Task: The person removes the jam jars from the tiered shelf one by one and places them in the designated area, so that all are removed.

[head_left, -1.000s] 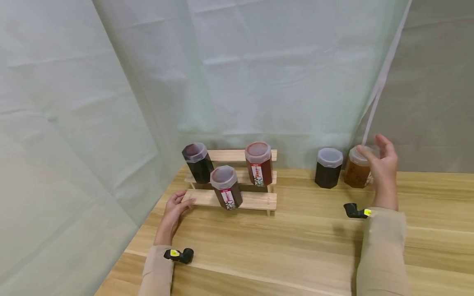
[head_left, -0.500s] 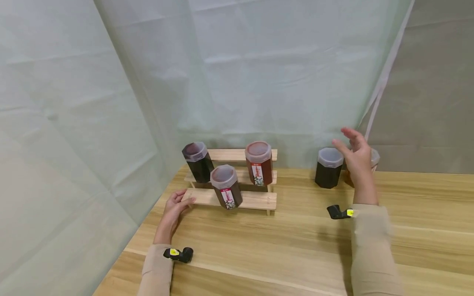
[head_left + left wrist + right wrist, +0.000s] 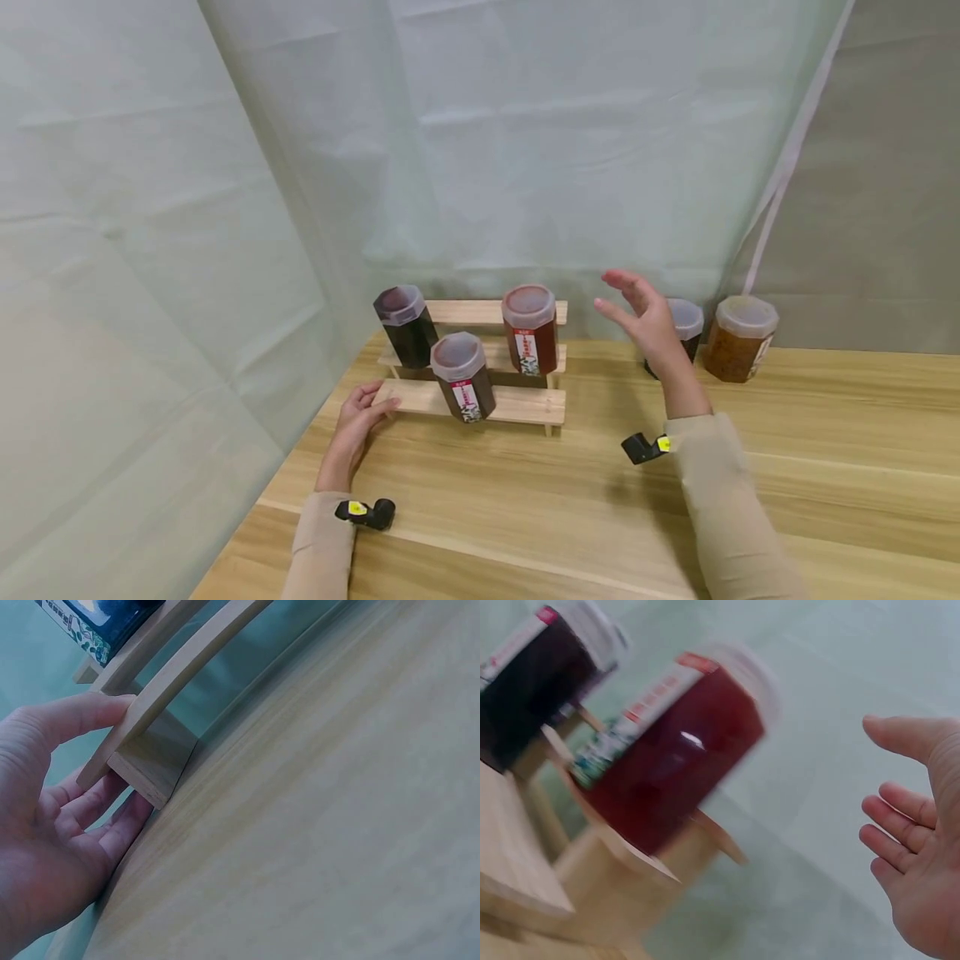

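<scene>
My left hand (image 3: 360, 421) grips the left end of the lowest step of a tiered wooden rack (image 3: 525, 404), thumb on top and fingers curled beneath; the left wrist view shows the same hold on the wooden step (image 3: 161, 697). Three lidded jars stand on the rack: a dark jar (image 3: 412, 337) at back left, a red jar (image 3: 536, 346) at back right and a brown jar (image 3: 468, 392) on the front step. Right of the rack, in the air, is my right hand (image 3: 648, 329), fingers spread with nothing in them. The right wrist view shows it facing the red jar (image 3: 682, 754).
Two more jars stand on the wooden table (image 3: 600, 508) at back right: a black one (image 3: 688, 321), partly hidden by my right hand, and an amber one (image 3: 738, 342). Pale fabric (image 3: 600, 150) hangs behind the table and along its left side.
My right hand has moved left from over the amber jar, past the black one, towards the rack, holding nothing throughout. The left hand keeps its grip; jars and rack stay put.
</scene>
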Available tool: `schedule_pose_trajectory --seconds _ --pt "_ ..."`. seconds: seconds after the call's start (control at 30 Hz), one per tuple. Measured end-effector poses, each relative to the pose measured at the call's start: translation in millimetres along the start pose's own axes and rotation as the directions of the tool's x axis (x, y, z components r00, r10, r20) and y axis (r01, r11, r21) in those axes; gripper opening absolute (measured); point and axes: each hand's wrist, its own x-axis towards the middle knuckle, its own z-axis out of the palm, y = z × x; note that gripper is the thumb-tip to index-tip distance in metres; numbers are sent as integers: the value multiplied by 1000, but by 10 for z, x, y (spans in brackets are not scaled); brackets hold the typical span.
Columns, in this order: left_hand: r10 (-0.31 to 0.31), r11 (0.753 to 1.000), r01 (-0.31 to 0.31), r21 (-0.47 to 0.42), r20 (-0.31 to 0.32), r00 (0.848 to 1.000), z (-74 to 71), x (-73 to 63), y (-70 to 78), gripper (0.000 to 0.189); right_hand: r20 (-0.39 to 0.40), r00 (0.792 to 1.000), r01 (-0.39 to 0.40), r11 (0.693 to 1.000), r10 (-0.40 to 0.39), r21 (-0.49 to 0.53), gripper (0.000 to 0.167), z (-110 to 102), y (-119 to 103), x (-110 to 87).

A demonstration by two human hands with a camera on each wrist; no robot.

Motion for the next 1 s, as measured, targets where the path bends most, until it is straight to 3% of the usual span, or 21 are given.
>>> schedule_pose_trajectory --seconds 0.37,0.57,0.8,1.0 --pt "14 998 -14 -65 -4 1000 -54 -5 13 58 176 984 -28 999 21 40 73 614 28 18" --pt "3 999 -3 -52 -4 1000 -42 -5 10 58 118 993 -30 999 25 41 71 770 67 7" --pt "-15 1000 15 3 -9 1000 -43 -8 26 62 98 995 -20 999 15 45 68 800 77 20" --pt "-3 1000 3 -15 -7 1000 -21 14 0 61 77 997 -35 998 31 50 68 793 86 8"
